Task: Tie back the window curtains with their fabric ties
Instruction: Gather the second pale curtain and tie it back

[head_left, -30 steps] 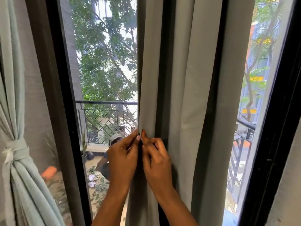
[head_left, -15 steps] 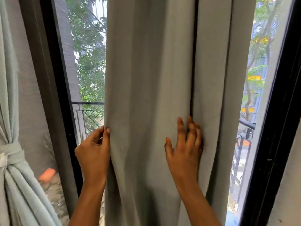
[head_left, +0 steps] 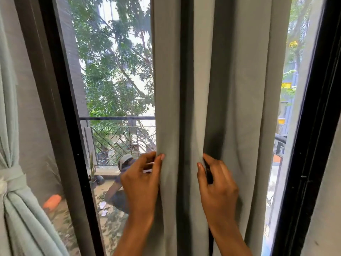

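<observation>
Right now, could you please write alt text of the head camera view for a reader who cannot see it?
Two hands gather a grey curtain at a window: the left hand pinches its left edge, the right hand grips a fold. At far left, a pale green curtain is already tied back with its fabric tie.

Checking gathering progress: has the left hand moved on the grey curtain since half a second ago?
Yes. The left hand moved rightward, away from the black window frame, pulling the grey curtain edge along.

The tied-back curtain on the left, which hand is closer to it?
Left. The left hand grips the grey curtain's left edge, the side toward the tied curtain. The right hand holds a fold further right.
</observation>
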